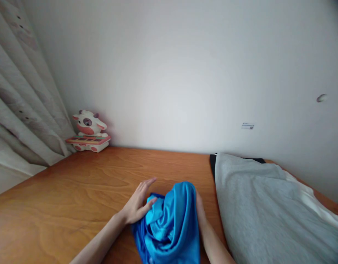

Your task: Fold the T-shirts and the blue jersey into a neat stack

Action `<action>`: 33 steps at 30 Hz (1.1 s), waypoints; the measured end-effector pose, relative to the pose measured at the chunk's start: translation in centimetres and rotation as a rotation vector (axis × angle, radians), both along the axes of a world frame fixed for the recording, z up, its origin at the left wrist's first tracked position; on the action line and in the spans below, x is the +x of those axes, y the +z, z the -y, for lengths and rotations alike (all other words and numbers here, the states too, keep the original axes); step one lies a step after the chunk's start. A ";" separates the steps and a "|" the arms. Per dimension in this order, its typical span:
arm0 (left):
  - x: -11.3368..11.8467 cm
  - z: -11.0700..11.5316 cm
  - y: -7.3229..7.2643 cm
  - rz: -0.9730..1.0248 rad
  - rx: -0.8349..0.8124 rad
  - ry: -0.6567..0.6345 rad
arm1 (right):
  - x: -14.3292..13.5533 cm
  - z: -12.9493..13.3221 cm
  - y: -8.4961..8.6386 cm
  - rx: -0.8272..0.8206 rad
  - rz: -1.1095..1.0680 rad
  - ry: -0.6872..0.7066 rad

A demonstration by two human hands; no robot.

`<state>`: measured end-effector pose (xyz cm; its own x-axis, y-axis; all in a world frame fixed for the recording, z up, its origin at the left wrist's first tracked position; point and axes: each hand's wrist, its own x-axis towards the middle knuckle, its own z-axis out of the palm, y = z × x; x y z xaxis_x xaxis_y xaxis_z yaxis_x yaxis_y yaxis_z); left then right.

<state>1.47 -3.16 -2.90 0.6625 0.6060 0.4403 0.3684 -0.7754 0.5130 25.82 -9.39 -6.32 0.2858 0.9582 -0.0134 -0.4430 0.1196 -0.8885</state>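
While blue cloth (176,220) is touched by left hand (136,205), fingers (144,186) spread, right hand (200,211) is seen beside it, grip undeterminable.

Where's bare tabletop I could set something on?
Bare wood lies left of the left hand, up to the toy cow, and behind the blue cloth to the wall. It's crowded at right: only a narrow strip separates the right hand from the gray cloth.

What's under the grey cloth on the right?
Beyond the far edge of the grey cloth, black material peeks out on the wooden table. White fabric shows along the cloth's right side; whether it runs beneath is unclear. Anything else underneath is hidden.
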 end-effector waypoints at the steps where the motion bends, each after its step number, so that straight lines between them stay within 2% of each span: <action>1: 0.1 0.2 0.4 -0.077 0.011 -0.100 | -0.1 -0.1 0.3 -0.024 -0.032 0.032; 2: 0.3 0.3 0.8 -0.143 0.020 -0.181 | -0.3 -0.1 0.6 -0.052 -0.066 0.070; 4: 0.8 0.6 1.2 -0.223 0.024 -0.256 | -0.6 0.2 1.1 -0.095 -0.106 0.111; 7: 1.3 0.7 1.1 -0.187 -0.021 -0.228 | -1.0 1.0 1.6 -0.056 0.089 0.096; 9: 1.3 0.7 0.7 -0.105 -0.137 -0.191 | -1.2 1.6 1.7 -0.001 0.283 0.107; 11: 1.3 0.7 0.4 0.010 -0.305 -0.104 | -1.4 2.0 2.0 0.029 0.377 0.127; 14: 1.2 0.8 0.1 0.192 -0.499 -0.001 | -1.5 2.0 2.6 0.045 0.379 0.136; 17: 1.2 1.1 0.2 0.283 -0.602 -0.081 | -1.5 2.2 3.4 0.044 0.298 0.189; 20: 1.3 1.7 0.4 0.232 -0.593 -0.110 | -2.0 2.6 4.0 0.050 0.256 0.303; 22: 1.5 1.9 0.6 0.149 -0.572 -0.114 | -2.3 2.7 4.1 0.081 0.324 0.345; 25: 1.6 1.8 0.9 0.105 -0.507 -0.085 | -2.4 2.5 3.7 0.132 0.502 0.224; 30: 0.9 0.8 1.4 0.283 -0.200 0.215 | -1.4 1.7 2.2 0.157 0.747 -0.136; 33: 0.5 0.5 1.2 0.381 0.019 0.296 | -1.0 1.6 1.8 0.226 0.869 -0.314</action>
<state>1.93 -3.61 -1.67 0.2521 0.7336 0.6311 0.3634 -0.6762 0.6408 24.83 -10.96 -4.55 0.3537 0.7896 0.5015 0.4433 0.3306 -0.8332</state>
